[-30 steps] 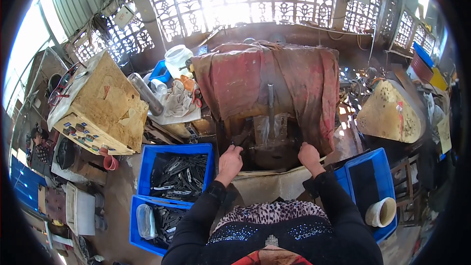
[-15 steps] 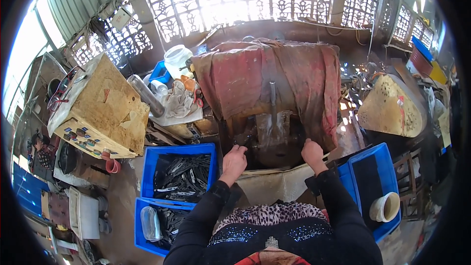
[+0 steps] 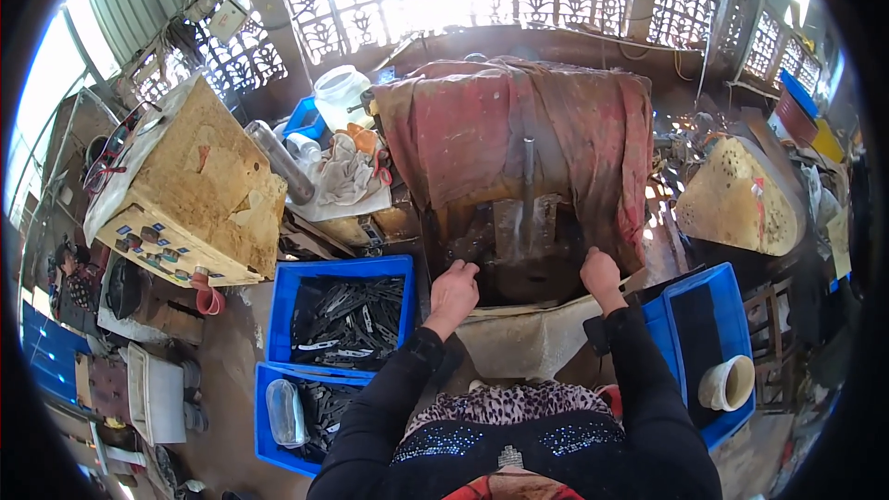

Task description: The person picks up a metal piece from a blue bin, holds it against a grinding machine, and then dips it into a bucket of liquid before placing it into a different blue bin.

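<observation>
In front of me stands a machine draped with a stained red cloth (image 3: pixel 454 139), its dark, wet opening (image 3: pixel 500 287) facing me. An upright metal pipe (image 3: pixel 529 176) comes down at its middle, with blurred, pale spray below. My left hand (image 3: pixel 455 293) is at the opening's left side, fingers curled together. At the right side my right hand (image 3: pixel 601 276) is closed too, its fingertips pointing into the opening. Whatever either hand holds is lost in the dark, wet area. A pale front rim (image 3: pixel 519 312) runs between my wrists.
Blue crates (image 3: pixel 412 315) of dark metal pieces stand at left, one also holding a clear plastic container (image 3: pixel 286 412). A worn control box (image 3: pixel 204 185) is farther left. At right, a blue crate (image 3: pixel 741 315) holds a cream bucket (image 3: pixel 727 383).
The whole view has shifted slightly, so the machine sits a little farther right. Both hands keep nearly the same places at the opening and stay closed.
</observation>
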### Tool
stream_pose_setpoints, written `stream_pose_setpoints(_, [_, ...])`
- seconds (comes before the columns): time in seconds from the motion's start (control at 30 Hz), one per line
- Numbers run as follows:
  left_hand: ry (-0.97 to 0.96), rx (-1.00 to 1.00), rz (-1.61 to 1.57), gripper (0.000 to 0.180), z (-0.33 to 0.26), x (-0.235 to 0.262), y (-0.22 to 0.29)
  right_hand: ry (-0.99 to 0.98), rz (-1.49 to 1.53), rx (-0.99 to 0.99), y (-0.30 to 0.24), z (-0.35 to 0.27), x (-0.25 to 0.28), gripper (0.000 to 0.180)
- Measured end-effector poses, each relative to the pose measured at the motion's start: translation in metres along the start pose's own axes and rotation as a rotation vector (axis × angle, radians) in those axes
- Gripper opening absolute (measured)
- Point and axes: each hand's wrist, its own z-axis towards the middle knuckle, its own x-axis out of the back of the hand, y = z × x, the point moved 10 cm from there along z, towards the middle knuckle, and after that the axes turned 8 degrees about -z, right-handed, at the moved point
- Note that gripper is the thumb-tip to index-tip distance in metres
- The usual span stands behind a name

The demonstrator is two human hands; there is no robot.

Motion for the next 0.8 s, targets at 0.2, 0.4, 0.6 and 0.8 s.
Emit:
stream_pose_setpoints(0.2, [0.007,-0.016,0.034,0.016,-0.003,-0.005,-0.002,0.068,0.178,0.125,0.001,0.012,-0.003,0.022])
stream_pose_setpoints(0.4, [-0.016,-0.012,0.087,0.014,0.0,-0.009,-0.005,0.303,0.472,0.153,-0.044,0.047,0.081,0.026])
stream_pose_setpoints(0.6, [-0.006,0.028,0.099,0.014,0.0,-0.007,-0.003,0.449,0.462,0.281,-0.118,0.071,0.173,0.025])
stream_pose_setpoints(0.8, [-0.002,0.091,0.129,0.015,0.0,-0.005,-0.009,0.647,0.307,0.409,-0.188,0.089,0.219,0.018])
